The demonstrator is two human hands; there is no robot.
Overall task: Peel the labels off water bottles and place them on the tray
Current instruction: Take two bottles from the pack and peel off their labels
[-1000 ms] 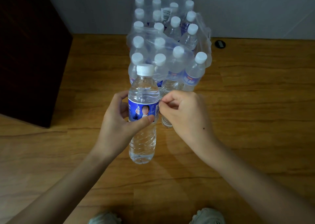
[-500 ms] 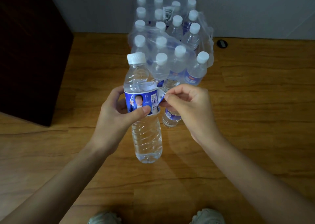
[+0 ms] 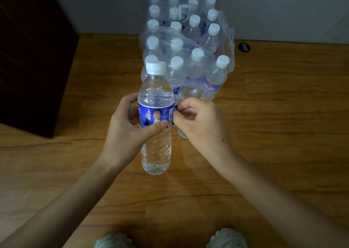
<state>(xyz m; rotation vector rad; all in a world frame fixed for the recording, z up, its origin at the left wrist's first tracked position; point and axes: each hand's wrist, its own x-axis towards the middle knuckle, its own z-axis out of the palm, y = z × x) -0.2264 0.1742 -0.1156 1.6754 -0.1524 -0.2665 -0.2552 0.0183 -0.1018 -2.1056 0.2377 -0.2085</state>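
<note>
I hold a clear water bottle (image 3: pixel 155 149) with a white cap upright above the floor. My left hand (image 3: pixel 126 128) wraps its middle, thumb pressed on the blue label (image 3: pixel 153 115). My right hand (image 3: pixel 200 125) sits against the bottle's right side, its fingertips pinched on the label's edge there. The label is still around the bottle. No tray is in view.
A shrink-wrapped pack of several capped bottles (image 3: pixel 188 45) stands on the wooden floor (image 3: pixel 283 115) just behind my hands, against the white wall. A dark cabinet (image 3: pixel 32 59) is at the left. A small black disc (image 3: pixel 244 47) lies by the wall. My shoes show at the bottom edge.
The bottle, tilted left half a second ago with a label flap pulled out, is upright again. My right hand has moved back against the bottle's side.
</note>
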